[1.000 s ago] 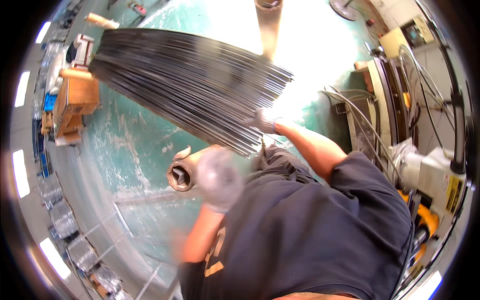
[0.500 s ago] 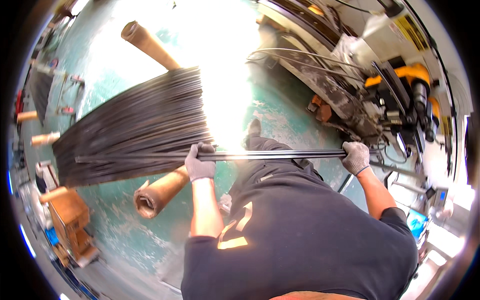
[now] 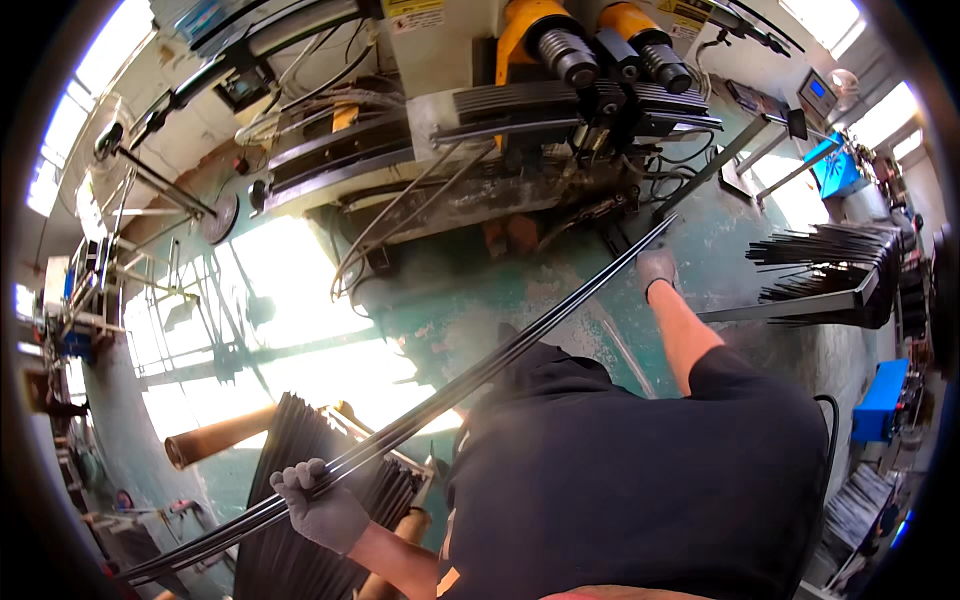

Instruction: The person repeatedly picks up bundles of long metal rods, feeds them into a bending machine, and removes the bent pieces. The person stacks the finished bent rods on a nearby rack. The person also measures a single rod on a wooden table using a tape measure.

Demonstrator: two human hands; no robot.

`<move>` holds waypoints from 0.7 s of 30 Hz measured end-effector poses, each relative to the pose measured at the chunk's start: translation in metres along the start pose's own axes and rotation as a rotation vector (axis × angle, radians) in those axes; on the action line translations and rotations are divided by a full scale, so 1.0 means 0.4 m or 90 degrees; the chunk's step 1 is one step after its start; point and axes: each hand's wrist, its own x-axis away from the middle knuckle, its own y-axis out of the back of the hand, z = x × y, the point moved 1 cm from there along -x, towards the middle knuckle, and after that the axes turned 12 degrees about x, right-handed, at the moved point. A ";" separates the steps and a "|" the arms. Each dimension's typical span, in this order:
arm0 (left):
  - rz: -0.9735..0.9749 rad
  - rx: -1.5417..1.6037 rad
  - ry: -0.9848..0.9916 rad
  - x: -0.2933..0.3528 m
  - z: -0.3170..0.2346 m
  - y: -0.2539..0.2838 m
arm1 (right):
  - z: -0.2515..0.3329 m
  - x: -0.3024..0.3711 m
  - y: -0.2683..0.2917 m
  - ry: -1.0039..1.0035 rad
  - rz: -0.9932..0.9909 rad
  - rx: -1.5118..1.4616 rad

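A bundle of long thin black rods point(image 3: 490, 362) slants across in front of my body, its near end at the lower left and its far end to the right. My left hand point(image 3: 325, 508), in a grey glove, is closed around the bundle toward the near end, with fingers curled over it. Close to the far end, my gloved right hand point(image 3: 657, 270) holds the rods from the side, its fingertips partly hidden. Below the left hand lies a large stack of similar black rods point(image 3: 285, 500), resting across brown cardboard tubes point(image 3: 215, 438).
Ahead stands a machine with orange-and-black cylinders point(image 3: 560, 45) and a long dark bed point(image 3: 345, 165). A rack of black rods point(image 3: 840, 270) stands at the right, with a blue box point(image 3: 880, 400) nearer. A stand with a round base point(image 3: 220, 218) is at the left.
My view and body have turned right, toward the machine. The rods turned with me and now slant instead of lying level. Both hands have kept hold, and the stack now sits lower left.
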 end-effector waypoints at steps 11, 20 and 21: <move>0.293 -0.136 0.332 -0.280 0.539 -0.273 | 0.164 -0.134 -0.047 -0.221 0.064 -0.761; 0.344 -0.268 0.389 -0.665 0.573 -0.237 | 0.328 -0.246 0.137 -0.146 -0.168 -0.760; 0.367 -0.398 0.295 -0.706 0.601 -0.217 | 0.357 -0.253 0.128 -0.158 -0.191 -0.780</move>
